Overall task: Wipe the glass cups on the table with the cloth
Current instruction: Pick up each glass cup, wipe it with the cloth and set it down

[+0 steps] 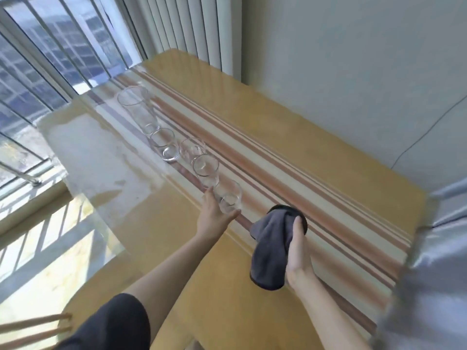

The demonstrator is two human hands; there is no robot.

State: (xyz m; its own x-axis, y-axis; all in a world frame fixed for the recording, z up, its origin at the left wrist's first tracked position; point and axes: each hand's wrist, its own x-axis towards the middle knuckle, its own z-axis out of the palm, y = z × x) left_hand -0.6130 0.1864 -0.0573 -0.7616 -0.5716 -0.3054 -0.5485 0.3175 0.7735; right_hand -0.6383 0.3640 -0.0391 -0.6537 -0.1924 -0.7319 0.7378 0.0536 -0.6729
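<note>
Several clear glass cups stand in a row on the striped runner of the table point(156, 248). My left hand point(214, 215) wraps around the nearest short glass point(228, 199) at its base, the glass still resting on the table. Behind it are a short glass point(206, 169), another point(192, 149), a wider one point(165, 144) and a tall glass point(137, 108) at the far end. My right hand point(299, 251) grips a dark grey cloth point(271, 251), which hangs down to the right of the held glass, a short gap away.
A grey fabric-covered chair or seat point(434, 261) stands at the table's right edge. A window with bars point(38, 72) and vertical blinds point(177, 26) lies beyond the far end. Wooden chair rails point(32, 329) show at bottom left.
</note>
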